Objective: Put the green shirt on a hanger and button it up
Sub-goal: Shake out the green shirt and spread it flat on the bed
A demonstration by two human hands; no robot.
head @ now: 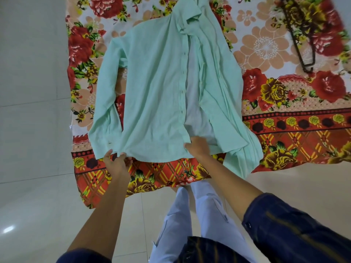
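Mint-green cotton, the shirt (155,88) lies spread on a floral sheet (266,44) that covers the floor (28,130), collar at the far end and hem toward the person. It is unbuttoned: the panel with the buttonholes lies flat, while the other panel is bunched in folds to the right, leaving a strip of paler inside cloth bare between them. One sleeve runs down the left edge; the other trails off the near right corner of the sheet.

The left hand (115,161) reaches forward with the arm nearly straight, fingers curled and pinching the hem at the shirt's near left corner. The right hand (197,147) comes in from the right, forearm bare below a rolled dark-blue sleeve (296,230), and its bent fingers grip the bottom of the front opening.

A dark hanger (302,40) lies well apart from the shirt, at the far right of the sheet. Pale trousers (209,215) show between the arms.
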